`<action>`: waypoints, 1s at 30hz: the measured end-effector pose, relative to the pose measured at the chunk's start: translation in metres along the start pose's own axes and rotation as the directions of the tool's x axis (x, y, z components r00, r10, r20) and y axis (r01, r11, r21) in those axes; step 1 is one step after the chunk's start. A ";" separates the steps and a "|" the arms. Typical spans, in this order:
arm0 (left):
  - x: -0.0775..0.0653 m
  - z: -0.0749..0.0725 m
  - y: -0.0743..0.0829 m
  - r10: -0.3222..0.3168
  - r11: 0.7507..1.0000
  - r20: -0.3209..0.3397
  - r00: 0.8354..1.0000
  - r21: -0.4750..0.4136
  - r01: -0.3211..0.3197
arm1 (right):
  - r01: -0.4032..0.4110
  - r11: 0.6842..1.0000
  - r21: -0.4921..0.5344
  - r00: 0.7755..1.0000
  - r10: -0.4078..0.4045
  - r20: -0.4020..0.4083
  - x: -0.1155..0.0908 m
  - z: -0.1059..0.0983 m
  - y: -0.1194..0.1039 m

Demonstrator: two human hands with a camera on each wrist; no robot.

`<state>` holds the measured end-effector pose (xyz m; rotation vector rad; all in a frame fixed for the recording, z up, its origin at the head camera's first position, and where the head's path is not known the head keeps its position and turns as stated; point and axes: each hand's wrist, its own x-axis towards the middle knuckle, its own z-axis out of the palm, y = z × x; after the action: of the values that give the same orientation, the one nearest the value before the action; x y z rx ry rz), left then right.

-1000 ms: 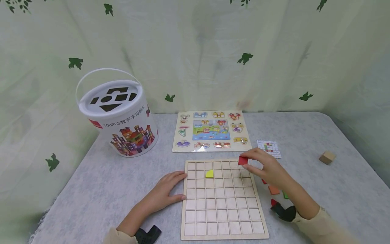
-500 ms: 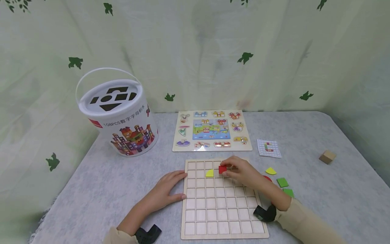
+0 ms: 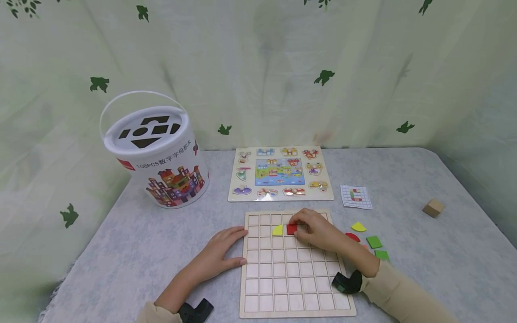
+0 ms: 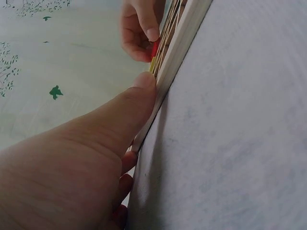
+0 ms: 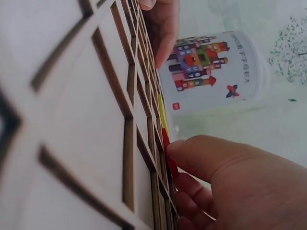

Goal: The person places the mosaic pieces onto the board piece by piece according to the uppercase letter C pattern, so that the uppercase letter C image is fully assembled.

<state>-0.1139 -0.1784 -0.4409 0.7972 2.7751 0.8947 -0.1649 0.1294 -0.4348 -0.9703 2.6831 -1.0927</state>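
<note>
My right hand [image 3: 317, 230] pinches a red square tile [image 3: 291, 229] between thumb and fingertips, down at the second row of a wooden grid board [image 3: 299, 271]. In the right wrist view the red tile [image 5: 170, 154] lies tilted against the grid beside the yellow piece. That yellow quarter-round tile [image 3: 277, 230] sits in a cell just left of it. My left hand [image 3: 220, 252] rests against the board's left edge, fingers and thumb relaxed and touching the rim; the left wrist view shows its thumb [image 4: 144, 81] at that edge.
Right of the board lie a yellow tile [image 3: 358, 227], a red rounded tile [image 3: 352, 237] and green tiles [image 3: 374, 242], near a pattern card [image 3: 356, 197]. A wooden block [image 3: 434, 208] is farther right. Behind are a picture puzzle [image 3: 280, 172] and a white bucket [image 3: 157, 157].
My right hand has carried the red tile leftward from the board's top right corner to the cell area beside the yellow tile, and lowered it. The left hand has stayed put.
</note>
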 end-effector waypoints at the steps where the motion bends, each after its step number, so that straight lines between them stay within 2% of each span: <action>1: 0.000 0.000 0.000 0.002 1.000 0.000 1.000 0.000 -0.002 | -0.002 1.000 0.005 1.000 0.002 -0.001 0.000 0.000 0.000; 11: 0.001 0.000 0.000 -0.001 1.000 0.004 1.000 0.004 0.001 | -0.002 1.000 0.017 1.000 0.001 0.021 0.001 -0.001 -0.004; 20: -0.001 0.001 -0.002 -0.008 1.000 -0.002 1.000 -0.005 0.008 | -0.079 0.995 0.067 0.991 0.072 0.110 -0.009 -0.019 -0.011; 23: -0.002 0.001 -0.002 -0.013 1.000 0.002 1.000 -0.004 0.013 | -0.080 0.994 0.074 0.995 0.074 0.073 -0.017 -0.031 -0.014; 30: -0.001 0.000 0.000 -0.013 1.000 0.002 1.000 -0.001 0.013 | -0.088 0.996 -0.013 0.992 0.087 -0.091 -0.046 -0.062 -0.010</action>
<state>-0.1128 -0.1792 -0.4411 0.7794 2.7746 0.8918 -0.1412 0.1879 -0.3894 -0.8157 2.7813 -1.1250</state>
